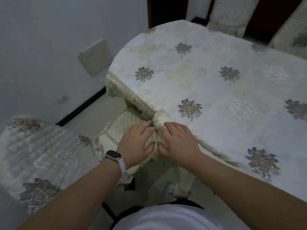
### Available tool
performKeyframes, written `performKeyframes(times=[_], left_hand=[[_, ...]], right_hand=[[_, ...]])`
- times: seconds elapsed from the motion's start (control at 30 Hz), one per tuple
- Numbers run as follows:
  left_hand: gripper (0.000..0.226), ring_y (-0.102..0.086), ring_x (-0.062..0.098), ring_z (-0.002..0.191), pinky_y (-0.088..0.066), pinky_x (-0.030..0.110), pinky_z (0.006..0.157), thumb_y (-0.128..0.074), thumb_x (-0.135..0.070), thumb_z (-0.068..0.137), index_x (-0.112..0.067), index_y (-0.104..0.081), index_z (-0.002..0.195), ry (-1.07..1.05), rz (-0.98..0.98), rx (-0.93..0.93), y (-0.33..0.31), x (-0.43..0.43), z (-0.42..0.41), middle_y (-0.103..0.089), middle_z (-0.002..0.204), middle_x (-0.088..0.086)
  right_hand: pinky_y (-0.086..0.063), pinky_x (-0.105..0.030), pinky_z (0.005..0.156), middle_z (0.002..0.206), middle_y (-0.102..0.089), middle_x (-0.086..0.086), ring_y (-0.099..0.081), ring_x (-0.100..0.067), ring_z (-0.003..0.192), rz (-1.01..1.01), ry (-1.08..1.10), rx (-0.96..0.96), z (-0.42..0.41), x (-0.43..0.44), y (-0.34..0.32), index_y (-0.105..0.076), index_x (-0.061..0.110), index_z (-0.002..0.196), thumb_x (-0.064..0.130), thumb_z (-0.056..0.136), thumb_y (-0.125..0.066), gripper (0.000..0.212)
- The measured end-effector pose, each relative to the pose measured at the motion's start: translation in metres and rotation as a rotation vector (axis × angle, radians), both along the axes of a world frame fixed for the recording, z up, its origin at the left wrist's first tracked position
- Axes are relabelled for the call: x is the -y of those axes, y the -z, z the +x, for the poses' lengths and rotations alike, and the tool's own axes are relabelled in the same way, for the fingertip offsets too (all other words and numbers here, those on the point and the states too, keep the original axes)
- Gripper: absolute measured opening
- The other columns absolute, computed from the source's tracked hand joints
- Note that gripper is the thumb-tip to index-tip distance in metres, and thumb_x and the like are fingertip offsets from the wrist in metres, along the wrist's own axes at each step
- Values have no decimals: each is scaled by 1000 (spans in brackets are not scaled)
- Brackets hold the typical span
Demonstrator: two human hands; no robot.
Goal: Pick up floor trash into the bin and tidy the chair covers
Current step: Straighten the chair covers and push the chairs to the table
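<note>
A cream quilted chair cover (123, 124) lies on a chair pushed under the table's near-left edge. My left hand (135, 143), with a watch on the wrist, rests flat on the cover with its fingers spread. Beside it, my right hand (177, 141) presses on a bunched fold of cream cloth (160, 119) where the chair's top meets the tablecloth (216, 90). The thumbs of both hands nearly touch. No bin or floor trash shows.
A second covered chair (38, 156) with floral patches stands at the near left. Two more covered chair backs (232, 12) stand beyond the table. A white wall with a beige panel (94, 57) and a socket (64, 98) is at left; pale floor (96, 113) lies between.
</note>
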State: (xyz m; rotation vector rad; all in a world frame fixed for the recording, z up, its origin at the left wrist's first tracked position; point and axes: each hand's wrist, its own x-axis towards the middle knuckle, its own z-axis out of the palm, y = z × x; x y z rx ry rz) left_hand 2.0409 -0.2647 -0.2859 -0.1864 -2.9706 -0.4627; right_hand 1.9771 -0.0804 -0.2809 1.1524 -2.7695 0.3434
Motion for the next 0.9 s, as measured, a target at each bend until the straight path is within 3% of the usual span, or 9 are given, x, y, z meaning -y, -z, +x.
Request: performKeyframes(times=[0.23, 0.4, 0.53, 0.73, 0.9], left_hand=[[50, -53, 29, 121, -48, 46, 98, -59, -46, 86, -18, -55, 127, 249, 0, -5, 1, -37, -40, -57, 133, 8], [57, -54, 31, 120, -47, 47, 99, -55, -58, 89, -15, -59, 125, 366, 19, 4, 15, -44, -53, -59, 130, 9], [60, -53, 33, 121, -46, 51, 98, -51, -61, 89, -14, -63, 124, 383, 60, -7, 23, -46, -57, -61, 130, 10], [61, -46, 34, 127, -38, 65, 100, -47, -66, 87, -20, -60, 125, 391, 80, 1, 34, -53, -62, -59, 131, 8], [61, -46, 35, 126, -31, 66, 103, -45, -64, 84, -21, -63, 122, 349, 116, 24, 37, -59, -62, -60, 124, 5]], right_hand=[[-52, -40, 74, 113, -62, -8, -62, -29, 96, -7, 178, 45, 6, -48, -1, -62, 13, 107, 37, 74, -62, 42], [-52, -40, 67, 102, -61, -4, -61, -27, 87, 52, 306, 81, 19, -78, 2, -64, 13, 112, 53, 81, -48, 52], [-51, -38, 64, 96, -62, -3, -61, -25, 81, 98, 427, 109, 42, -103, 8, -64, 14, 108, 56, 82, -54, 51], [-50, -39, 74, 97, -64, -3, -60, -24, 86, 57, 583, 133, 66, -121, 10, -64, 14, 111, 59, 82, -56, 54], [-49, -42, 81, 99, -64, -5, -61, -29, 88, 57, 665, 136, 74, -139, 15, -63, 14, 114, 49, 80, -56, 49]])
